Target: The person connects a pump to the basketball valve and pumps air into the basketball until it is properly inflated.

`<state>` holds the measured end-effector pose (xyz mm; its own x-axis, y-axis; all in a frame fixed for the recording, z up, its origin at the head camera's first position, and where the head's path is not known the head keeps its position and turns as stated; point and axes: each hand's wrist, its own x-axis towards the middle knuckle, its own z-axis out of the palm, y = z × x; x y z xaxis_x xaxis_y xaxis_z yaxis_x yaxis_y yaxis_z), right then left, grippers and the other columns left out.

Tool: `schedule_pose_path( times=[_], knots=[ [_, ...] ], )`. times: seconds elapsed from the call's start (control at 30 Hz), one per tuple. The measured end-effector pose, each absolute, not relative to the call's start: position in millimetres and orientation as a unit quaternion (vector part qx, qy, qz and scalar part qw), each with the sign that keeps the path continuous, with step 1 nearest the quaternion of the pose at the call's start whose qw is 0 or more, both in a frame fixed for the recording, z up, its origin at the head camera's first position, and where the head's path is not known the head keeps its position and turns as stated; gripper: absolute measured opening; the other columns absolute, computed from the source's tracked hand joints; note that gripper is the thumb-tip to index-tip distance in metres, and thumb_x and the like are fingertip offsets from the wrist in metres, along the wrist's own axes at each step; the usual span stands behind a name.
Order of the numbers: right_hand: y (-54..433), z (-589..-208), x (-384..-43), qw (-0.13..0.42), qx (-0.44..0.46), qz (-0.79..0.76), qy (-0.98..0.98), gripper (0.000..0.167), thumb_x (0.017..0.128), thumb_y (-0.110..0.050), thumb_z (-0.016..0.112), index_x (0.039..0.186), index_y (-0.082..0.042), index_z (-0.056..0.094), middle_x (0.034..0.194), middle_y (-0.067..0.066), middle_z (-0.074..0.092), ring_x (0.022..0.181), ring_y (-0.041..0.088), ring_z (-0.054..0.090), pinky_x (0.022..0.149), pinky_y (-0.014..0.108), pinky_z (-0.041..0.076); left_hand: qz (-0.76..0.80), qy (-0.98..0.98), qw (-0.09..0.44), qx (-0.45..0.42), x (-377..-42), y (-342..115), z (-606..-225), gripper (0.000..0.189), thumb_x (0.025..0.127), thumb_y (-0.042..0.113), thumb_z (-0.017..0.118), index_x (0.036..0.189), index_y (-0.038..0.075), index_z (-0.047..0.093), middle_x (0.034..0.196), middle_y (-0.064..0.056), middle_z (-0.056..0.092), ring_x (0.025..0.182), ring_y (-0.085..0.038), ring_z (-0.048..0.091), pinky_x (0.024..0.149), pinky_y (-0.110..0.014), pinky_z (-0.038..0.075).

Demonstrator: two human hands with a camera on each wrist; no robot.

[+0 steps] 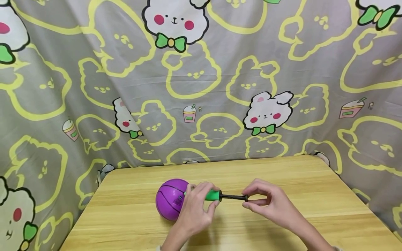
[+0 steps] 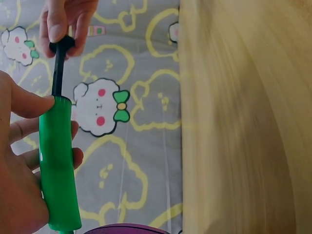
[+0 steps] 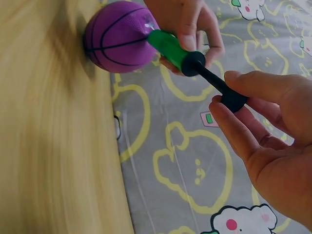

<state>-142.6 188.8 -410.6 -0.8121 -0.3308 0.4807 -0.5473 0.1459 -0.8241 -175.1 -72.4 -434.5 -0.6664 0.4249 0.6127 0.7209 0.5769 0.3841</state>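
A green hand pump with a black plunger rod lies level above the table, its front end at the purple ball. My left hand grips the green barrel, fingers on one side and thumb on the other. The black rod stands drawn out of the barrel. At its end, my right hand pinches the black knob between thumb and fingers. The ball has black seam lines and rests on the table just left of my left hand, which hides part of it and the pump's tip in the head view.
The light wooden table reaches back to a grey curtain printed with yellow outlines and white rabbits. The curtain also hangs along the left and right sides.
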Motion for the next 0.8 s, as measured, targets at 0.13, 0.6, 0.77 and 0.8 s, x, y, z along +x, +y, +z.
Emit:
schedule_pose_path(
  times=[0.13, 0.6, 0.77, 0.8],
  knots=[
    [195.3, -408.0, -143.2, 0.091, 0.285, 0.58, -0.757, 0.023, 0.086, -0.001, 0.08, 0.106, -0.007, 0.071, 0.103, 0.008, 0.066, 0.094, 0.021, 0.07, 0.074, 0.038, 0.06, -0.318, -0.86, 0.233, -0.325, -176.9, -77.0, -432.7, 0.032, 0.081, 0.018, 0.079, 0.11, 0.023, 0.066, 0.109, 0.012, 0.068, 0.106, -0.006, 0.063, 0.091, -0.042, 0.039],
    [213.1, -392.8, -139.5, 0.097, 0.296, 0.574, -0.758, 0.026, 0.085, 0.006, 0.078, 0.109, -0.003, 0.071, 0.111, 0.009, 0.065, 0.098, 0.021, 0.07, 0.075, 0.04, 0.06, -0.361, -0.855, 0.208, -0.309, -177.9, -86.3, -425.4, 0.03, 0.083, 0.014, 0.079, 0.108, 0.023, 0.065, 0.11, 0.014, 0.068, 0.105, -0.007, 0.064, 0.092, -0.044, 0.038],
    [214.6, -389.0, -138.0, 0.12, 0.284, 0.576, -0.757, 0.028, 0.083, 0.007, 0.079, 0.109, -0.003, 0.074, 0.111, 0.009, 0.066, 0.099, 0.021, 0.071, 0.076, 0.04, 0.06, -0.371, -0.851, 0.206, -0.308, -176.5, -83.8, -422.2, 0.029, 0.084, 0.014, 0.078, 0.108, 0.022, 0.065, 0.11, 0.014, 0.068, 0.103, -0.006, 0.064, 0.092, -0.043, 0.038],
    [214.9, -388.5, -137.9, 0.126, 0.286, 0.575, -0.756, 0.029, 0.083, 0.009, 0.078, 0.11, -0.002, 0.074, 0.11, 0.01, 0.066, 0.099, 0.021, 0.071, 0.076, 0.04, 0.06, -0.373, -0.851, 0.205, -0.308, -176.4, -83.1, -421.6, 0.028, 0.084, 0.013, 0.077, 0.108, 0.022, 0.065, 0.11, 0.014, 0.068, 0.104, -0.006, 0.064, 0.092, -0.043, 0.037]
  ],
)
